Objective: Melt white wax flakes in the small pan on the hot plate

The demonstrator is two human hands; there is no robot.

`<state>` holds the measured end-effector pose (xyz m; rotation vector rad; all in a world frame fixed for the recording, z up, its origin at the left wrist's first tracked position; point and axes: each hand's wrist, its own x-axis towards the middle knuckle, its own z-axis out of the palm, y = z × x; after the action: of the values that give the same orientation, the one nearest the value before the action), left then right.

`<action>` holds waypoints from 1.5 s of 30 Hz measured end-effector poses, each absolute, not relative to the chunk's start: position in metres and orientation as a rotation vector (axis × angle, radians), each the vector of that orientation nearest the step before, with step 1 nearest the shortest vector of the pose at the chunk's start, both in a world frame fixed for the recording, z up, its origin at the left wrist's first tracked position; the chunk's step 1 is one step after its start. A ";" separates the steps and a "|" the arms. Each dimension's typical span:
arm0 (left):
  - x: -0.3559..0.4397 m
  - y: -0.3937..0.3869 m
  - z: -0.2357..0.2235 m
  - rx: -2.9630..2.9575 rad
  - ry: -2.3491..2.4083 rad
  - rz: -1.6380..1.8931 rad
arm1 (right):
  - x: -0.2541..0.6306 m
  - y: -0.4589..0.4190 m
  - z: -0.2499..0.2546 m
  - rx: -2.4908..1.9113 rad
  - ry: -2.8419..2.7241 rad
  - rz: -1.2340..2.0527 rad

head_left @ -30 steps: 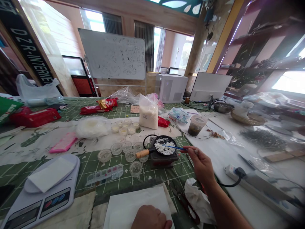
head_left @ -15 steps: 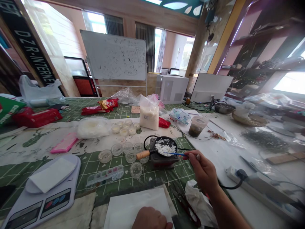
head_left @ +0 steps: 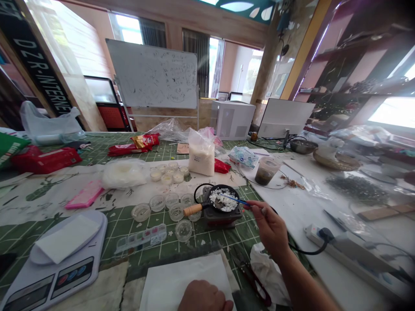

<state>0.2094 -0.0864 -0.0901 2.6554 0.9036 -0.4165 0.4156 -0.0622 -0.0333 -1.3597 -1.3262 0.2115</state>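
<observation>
My right hand [head_left: 271, 229] pinches a thin blue stick [head_left: 238, 200], whose far end lies among white pellets [head_left: 223, 194] in a small black frying pan [head_left: 211, 208]. The pan has a wooden handle [head_left: 192, 210] pointing left and sits on a small dark electric hotplate [head_left: 220, 220]. A patch of dark pan bottom shows between the pellets. My left hand [head_left: 204, 297] rests as a fist on a stack of white paper [head_left: 168, 280], its palm side hidden. Several clear round dishes [head_left: 183, 230] stand left of the pan.
Scissors [head_left: 251, 276] and crumpled tissue [head_left: 267, 268] lie below my right forearm. A power strip [head_left: 343, 250] is at right. A kitchen scale [head_left: 97, 250] and a compartment box [head_left: 141, 241] are at left. Behind the pan stand a bag of pale granules [head_left: 201, 160] and a plastic cup [head_left: 266, 170].
My right hand has moved slightly left and up, and the stick's tip reaches farther back in the pan. The pellets have shifted, baring some pan bottom. My left hand stays on the paper.
</observation>
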 end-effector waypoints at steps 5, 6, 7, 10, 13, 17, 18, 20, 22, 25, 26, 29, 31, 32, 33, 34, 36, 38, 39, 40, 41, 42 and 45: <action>0.207 -0.088 -0.105 2.677 0.904 -0.252 | 0.410 -0.061 -0.035 -1.310 -1.505 0.102; 0.206 -0.089 -0.110 2.672 0.905 -0.202 | 0.410 -0.061 -0.034 -1.321 -1.469 0.062; 0.205 -0.089 -0.114 2.661 0.904 -0.162 | 0.409 -0.062 -0.033 -1.321 -1.449 0.041; 0.204 -0.089 -0.120 2.625 0.910 -0.113 | 0.406 -0.064 -0.031 -1.272 -1.532 0.069; 0.205 -0.089 -0.117 2.613 0.912 -0.135 | 0.406 -0.066 -0.030 -1.277 -1.525 0.044; 0.206 -0.089 -0.113 2.634 0.919 -0.206 | 0.407 -0.067 -0.030 -1.243 -1.539 0.065; 0.206 -0.089 -0.112 2.643 0.928 -0.214 | 0.408 -0.067 -0.030 -1.238 -1.563 0.067; 0.205 -0.089 -0.113 2.659 0.933 -0.215 | 0.408 -0.066 -0.030 -1.256 -1.555 0.036; 0.205 -0.089 -0.116 2.666 0.923 -0.212 | 0.408 -0.066 -0.031 -1.262 -1.529 -0.001; 0.204 -0.088 -0.122 2.661 0.907 -0.179 | 0.407 -0.067 -0.030 -1.228 -1.618 0.008; 0.203 -0.088 -0.123 2.659 0.904 -0.154 | 0.407 -0.067 -0.030 -1.220 -1.631 0.012; 0.203 -0.088 -0.126 2.661 0.900 -0.082 | 0.410 -0.069 -0.028 -1.215 -1.586 0.028; 0.203 -0.088 -0.127 2.673 0.905 -0.070 | 0.412 -0.070 -0.027 -1.215 -1.607 0.039; 0.203 -0.088 -0.128 2.678 0.901 -0.069 | 0.412 -0.070 -0.028 -1.219 -1.622 0.034; 0.203 -0.088 -0.129 2.678 0.894 -0.058 | 0.412 -0.069 -0.028 -1.226 -1.622 0.022; 0.203 -0.088 -0.130 2.674 0.885 -0.028 | 0.412 -0.069 -0.029 -1.234 -1.600 0.005; 0.202 -0.088 -0.133 2.635 0.875 0.093 | 0.410 -0.067 -0.030 -1.241 -1.539 -0.021; 0.198 -0.088 -0.136 2.529 0.892 0.293 | 0.407 -0.065 -0.032 -1.233 -1.563 -0.038; 0.195 -0.088 -0.136 2.442 0.898 0.384 | 0.406 -0.064 -0.033 -1.226 -1.609 -0.053; 0.192 -0.087 -0.136 2.338 0.895 0.449 | 0.404 -0.063 -0.033 -1.223 -1.652 -0.074; 0.188 -0.086 -0.135 2.224 0.885 0.485 | 0.403 -0.062 -0.034 -1.231 -1.677 -0.097; 0.185 -0.084 -0.133 2.108 0.869 0.493 | 0.402 -0.061 -0.035 -1.244 -1.675 -0.123; 0.179 -0.078 -0.122 1.785 0.804 0.463 | 0.401 -0.058 -0.037 -1.272 -1.615 -0.150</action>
<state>0.1788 -0.0779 -0.1219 1.7846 0.8043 0.4627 0.4005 -0.0579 -0.0367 -1.2719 -1.6155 -0.1498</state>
